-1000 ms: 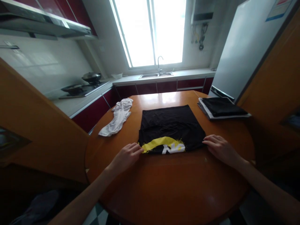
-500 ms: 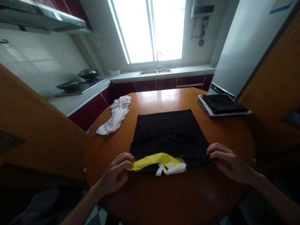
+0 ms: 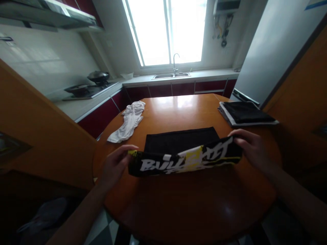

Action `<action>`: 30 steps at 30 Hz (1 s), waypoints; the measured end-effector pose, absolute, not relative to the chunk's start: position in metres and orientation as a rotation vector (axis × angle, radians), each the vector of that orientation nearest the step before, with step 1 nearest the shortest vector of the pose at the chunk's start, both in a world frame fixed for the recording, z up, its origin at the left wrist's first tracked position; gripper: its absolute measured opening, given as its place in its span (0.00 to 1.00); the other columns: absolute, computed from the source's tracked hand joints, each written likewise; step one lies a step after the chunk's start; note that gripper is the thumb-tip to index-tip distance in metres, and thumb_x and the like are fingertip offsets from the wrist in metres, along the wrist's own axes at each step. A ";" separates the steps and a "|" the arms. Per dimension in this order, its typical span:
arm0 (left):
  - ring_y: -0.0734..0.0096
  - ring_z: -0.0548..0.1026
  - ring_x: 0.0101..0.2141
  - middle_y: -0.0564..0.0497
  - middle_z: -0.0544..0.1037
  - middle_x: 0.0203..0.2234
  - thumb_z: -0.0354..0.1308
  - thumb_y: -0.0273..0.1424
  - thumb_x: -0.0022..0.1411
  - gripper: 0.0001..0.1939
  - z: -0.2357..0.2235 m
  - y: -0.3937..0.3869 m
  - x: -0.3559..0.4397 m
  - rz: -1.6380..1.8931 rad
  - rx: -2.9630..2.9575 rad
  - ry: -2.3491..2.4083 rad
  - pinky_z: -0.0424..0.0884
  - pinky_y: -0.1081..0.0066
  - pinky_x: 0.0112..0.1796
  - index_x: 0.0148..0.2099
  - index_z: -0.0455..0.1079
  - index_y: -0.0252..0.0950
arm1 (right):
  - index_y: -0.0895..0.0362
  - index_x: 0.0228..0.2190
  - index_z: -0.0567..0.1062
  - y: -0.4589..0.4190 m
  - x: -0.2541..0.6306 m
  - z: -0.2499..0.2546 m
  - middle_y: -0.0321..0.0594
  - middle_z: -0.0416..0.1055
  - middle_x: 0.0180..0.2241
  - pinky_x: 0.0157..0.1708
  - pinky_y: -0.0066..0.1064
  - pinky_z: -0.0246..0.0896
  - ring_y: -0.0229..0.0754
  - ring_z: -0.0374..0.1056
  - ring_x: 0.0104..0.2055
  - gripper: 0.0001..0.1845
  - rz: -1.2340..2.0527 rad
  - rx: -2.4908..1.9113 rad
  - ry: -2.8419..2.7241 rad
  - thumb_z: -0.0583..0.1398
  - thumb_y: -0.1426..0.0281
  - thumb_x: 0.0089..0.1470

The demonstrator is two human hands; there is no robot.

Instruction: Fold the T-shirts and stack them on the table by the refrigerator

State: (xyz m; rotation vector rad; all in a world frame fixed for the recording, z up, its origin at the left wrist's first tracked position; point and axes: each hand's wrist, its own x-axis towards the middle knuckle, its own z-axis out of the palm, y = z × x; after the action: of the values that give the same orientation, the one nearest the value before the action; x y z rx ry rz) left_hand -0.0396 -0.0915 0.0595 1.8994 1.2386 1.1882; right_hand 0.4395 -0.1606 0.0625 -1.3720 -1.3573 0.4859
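A black T-shirt [image 3: 176, 141] with white and yellow lettering lies partly on the round wooden table [image 3: 184, 200]. Its near part is raised and folded over, so the printed side faces me. My left hand [image 3: 119, 161] pinches the left corner of the raised edge, where the print is yellow. The right corner is pinched by my right hand [image 3: 249, 144], held slightly higher than the left. The raised edge sags a little between both hands. Behind it, the far part of the shirt rests flat on the tabletop.
A crumpled white garment [image 3: 129, 120] lies at the table's left. Folded clothes [image 3: 246, 112], black on top, are stacked at the right. Beyond the table are a sink [image 3: 171, 76], a stove with pans [image 3: 98, 77] and a fridge [image 3: 265, 51].
Both hands have lifted the shirt's near edge up and away from me, folding it toward the far part. More of the lettering now shows. The view has shifted slightly.
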 end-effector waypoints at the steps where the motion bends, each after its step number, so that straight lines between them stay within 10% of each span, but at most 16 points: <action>1: 0.65 0.76 0.32 0.49 0.79 0.34 0.58 0.40 0.62 0.14 0.058 -0.075 -0.036 1.198 1.858 1.307 0.72 0.70 0.31 0.46 0.75 0.38 | 0.52 0.32 0.80 -0.144 0.441 0.061 0.40 0.78 0.33 0.33 0.34 0.71 0.48 0.74 0.35 0.10 0.488 -1.398 -1.306 0.60 0.62 0.52; 9: 0.58 0.80 0.36 0.43 0.83 0.35 0.62 0.45 0.51 0.22 0.017 0.038 0.005 0.833 1.894 1.431 0.74 0.64 0.39 0.40 0.78 0.32 | 0.58 0.27 0.80 -0.021 0.441 -0.001 0.46 0.80 0.30 0.36 0.37 0.72 0.47 0.76 0.33 0.04 0.662 -1.679 -1.190 0.65 0.71 0.44; 30: 0.58 0.80 0.37 0.43 0.83 0.37 0.57 0.42 0.60 0.19 -0.014 0.065 -0.003 0.882 2.045 1.529 0.74 0.62 0.42 0.45 0.77 0.34 | 0.57 0.35 0.81 0.013 0.453 -0.029 0.45 0.80 0.34 0.39 0.36 0.68 0.46 0.75 0.35 0.09 0.353 -1.812 -1.461 0.61 0.68 0.53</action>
State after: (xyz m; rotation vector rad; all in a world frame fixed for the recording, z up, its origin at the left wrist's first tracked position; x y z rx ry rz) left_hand -0.0031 0.0646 -0.0141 2.0452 1.5295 0.8822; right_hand 0.4529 0.0132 -0.0286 -1.8115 -1.4607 0.3530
